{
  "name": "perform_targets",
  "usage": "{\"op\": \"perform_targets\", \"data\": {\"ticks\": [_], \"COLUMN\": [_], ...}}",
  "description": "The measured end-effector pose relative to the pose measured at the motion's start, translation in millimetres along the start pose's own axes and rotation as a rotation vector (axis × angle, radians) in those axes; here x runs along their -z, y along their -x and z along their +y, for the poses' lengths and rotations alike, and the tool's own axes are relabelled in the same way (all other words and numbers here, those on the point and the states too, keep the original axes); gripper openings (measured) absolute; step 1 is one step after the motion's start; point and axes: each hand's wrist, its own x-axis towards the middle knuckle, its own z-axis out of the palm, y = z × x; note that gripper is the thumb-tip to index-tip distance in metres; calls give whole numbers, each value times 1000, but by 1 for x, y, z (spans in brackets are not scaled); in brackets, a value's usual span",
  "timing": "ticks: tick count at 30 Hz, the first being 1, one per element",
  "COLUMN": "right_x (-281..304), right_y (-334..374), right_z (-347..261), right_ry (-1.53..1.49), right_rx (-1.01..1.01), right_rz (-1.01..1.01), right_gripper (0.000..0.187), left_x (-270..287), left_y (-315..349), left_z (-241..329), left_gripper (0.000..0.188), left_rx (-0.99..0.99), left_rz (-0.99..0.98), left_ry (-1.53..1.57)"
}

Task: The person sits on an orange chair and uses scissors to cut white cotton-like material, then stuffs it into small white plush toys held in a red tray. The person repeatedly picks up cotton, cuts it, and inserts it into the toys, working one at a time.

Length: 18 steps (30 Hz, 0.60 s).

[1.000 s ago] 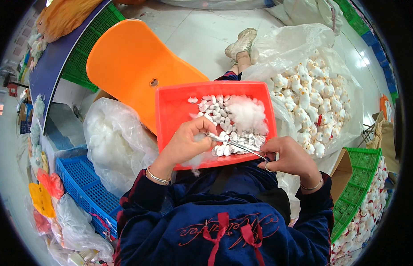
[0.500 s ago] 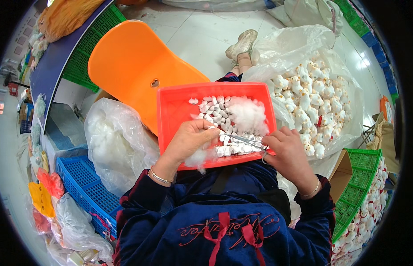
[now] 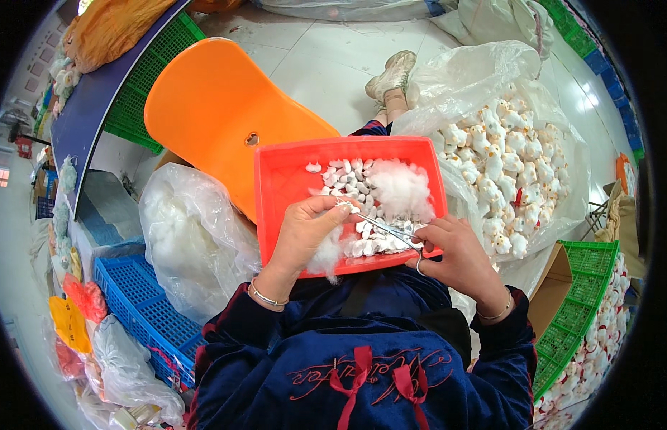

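Note:
My left hand [image 3: 302,231] pinches a small white fabric piece [image 3: 349,206] between thumb and fingers, above a red tray [image 3: 274,172]. My right hand [image 3: 459,252] grips metal forceps [image 3: 392,229] by the ring handles, and their tips reach the fabric piece. How far the tips go into the piece is too small to tell. Many small white stuffed pieces [image 3: 380,247] lie in the tray, beside a tuft of white fibre stuffing [image 3: 402,188]. Another wisp of stuffing [image 3: 326,254] hangs beside my left hand at the tray's near edge.
An orange chair [image 3: 204,107] stands beyond the tray to the left. A clear bag of stuffing [image 3: 179,233] and a blue crate [image 3: 140,290] are at left. To the right, a plastic bag holds white plush toys [image 3: 516,168], near a green crate [image 3: 580,308].
My right hand has shifted slightly left and down, tilting the forceps more steeply, with a ring handle now showing below its fingers. My left hand keeps its pinch on the fabric piece.

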Motion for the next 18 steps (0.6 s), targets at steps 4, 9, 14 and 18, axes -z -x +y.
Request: {"op": "perform_targets", "data": {"ticks": [4,9,14,18], "right_x": [0,-1,0,-1], "right_y": [-4,-6,-8,-11], "right_z": [-1,0,-1,0], "right_ry": [29,20,15,-39], "right_rx": [-22,-19,21,57], "right_rz": [-34,-43,-30,-22], "right_gripper": [29,27,27,25], "left_x": [0,-2,-6,-6], "left_y": [1,0,2,3], "left_z": [-4,-4,0,-2], "left_gripper": [25,25,25,25], "left_rx": [24,11,65,41], "left_rz": [7,9,39,38], "left_ry": [105,97,108,91]}}
